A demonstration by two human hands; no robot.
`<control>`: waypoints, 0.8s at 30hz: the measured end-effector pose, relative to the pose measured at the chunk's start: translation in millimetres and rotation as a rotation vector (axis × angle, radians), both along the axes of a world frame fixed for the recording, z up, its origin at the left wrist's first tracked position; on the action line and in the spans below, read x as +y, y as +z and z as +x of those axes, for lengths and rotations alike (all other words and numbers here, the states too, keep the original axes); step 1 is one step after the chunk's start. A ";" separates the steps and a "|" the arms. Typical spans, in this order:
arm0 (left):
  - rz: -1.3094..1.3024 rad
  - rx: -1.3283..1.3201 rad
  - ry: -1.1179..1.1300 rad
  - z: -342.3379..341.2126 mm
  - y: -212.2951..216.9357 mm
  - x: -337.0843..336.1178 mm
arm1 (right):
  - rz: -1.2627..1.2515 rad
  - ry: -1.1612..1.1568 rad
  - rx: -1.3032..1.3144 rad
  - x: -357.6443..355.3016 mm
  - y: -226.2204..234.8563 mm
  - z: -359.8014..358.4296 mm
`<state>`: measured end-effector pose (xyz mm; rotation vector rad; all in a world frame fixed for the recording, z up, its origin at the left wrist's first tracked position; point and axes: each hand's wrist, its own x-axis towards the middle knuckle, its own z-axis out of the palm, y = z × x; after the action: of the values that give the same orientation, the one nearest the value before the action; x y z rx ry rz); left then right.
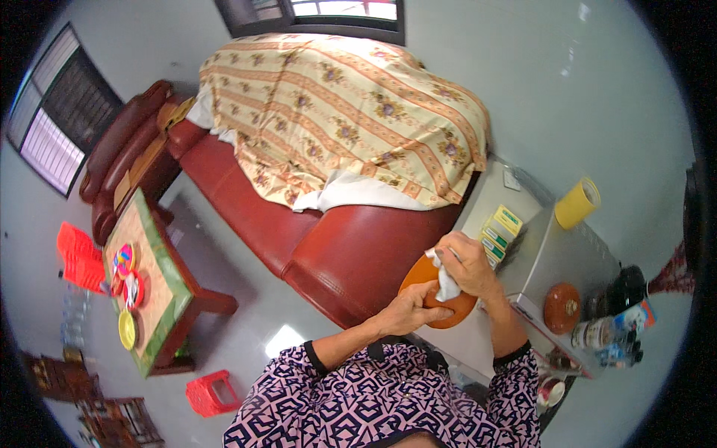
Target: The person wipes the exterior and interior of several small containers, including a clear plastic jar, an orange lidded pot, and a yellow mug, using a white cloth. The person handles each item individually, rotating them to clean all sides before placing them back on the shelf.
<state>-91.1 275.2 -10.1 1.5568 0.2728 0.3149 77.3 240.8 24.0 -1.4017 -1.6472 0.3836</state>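
A grey-floored living room seen from above, with a dark red leather sofa under a cream floral bedsheet against the far wall; in front of the person's chest the left hand curls its fingers around the lower edge of a round orange-brown plate, gripping it; the right hand is closed on a white cloth and presses it against the plate's face; the plate is held in the air, just off the near left corner of a white cabinet top; on that cabinet top a second round brown dish lies near the front edge, a yellow cylindrical cup stands at the far corner, and dark bottles and jars crowd the right edge; small green and yellow boxes sit just beyond the right hand; well apart to the left stands a low wooden table with a green patterned cloth; a red plastic stool is on the floor.
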 end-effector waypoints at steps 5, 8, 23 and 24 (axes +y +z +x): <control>-0.131 -0.103 0.355 -22.6 -14.5 7.1 | 0.096 -0.114 -0.273 14.5 -17.2 -50.0; 0.067 -0.151 0.626 -38.0 -20.6 8.7 | 0.184 0.025 -0.404 9.8 -7.1 -82.3; -0.070 -0.057 1.001 -105.3 5.4 -30.8 | 0.295 0.407 -0.310 57.4 -3.1 -135.3; -0.031 -0.091 1.051 -109.6 -0.1 -30.6 | 0.297 0.432 -0.329 45.3 0.6 -146.7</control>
<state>-200.7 244.6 -10.2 1.2450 1.0132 1.1809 -69.4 286.1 24.6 -0.9160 -2.1831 0.1413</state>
